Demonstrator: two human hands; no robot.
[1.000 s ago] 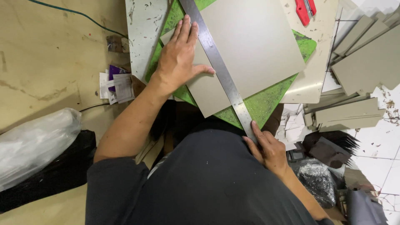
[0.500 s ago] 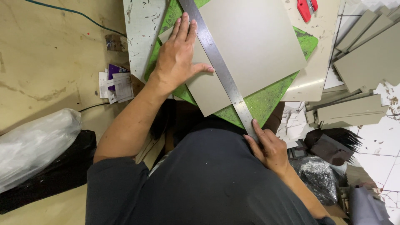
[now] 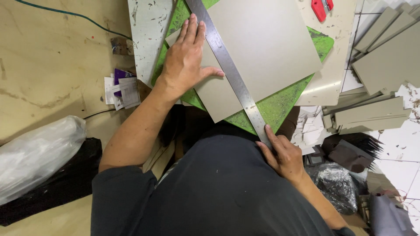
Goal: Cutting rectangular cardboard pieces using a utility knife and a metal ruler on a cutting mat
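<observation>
Left hand (image 3: 187, 61): open, flat, palm down on grey board and on left edge of ruler; thumb out against ruler edge.
Right hand (image 3: 282, 154): fingers curled at near end of ruler, fingertips touching it; grip or mere touch, cannot tell.
Steel ruler (image 3: 227, 70): long, laid diagonally across board, near end past mat edge.
Grey board (image 3: 267, 52): square sheet, flat on green cutting mat (image 3: 280, 105), turned at an angle.
Worktop (image 3: 148, 39): pale, scuffed, under mat.
Red cutter (image 3: 320, 8): top right, well apart from hands.
Grey offcuts (image 3: 380, 65): stacked to right.
Plastic bag (image 3: 39, 153): lower left, on floor.
</observation>
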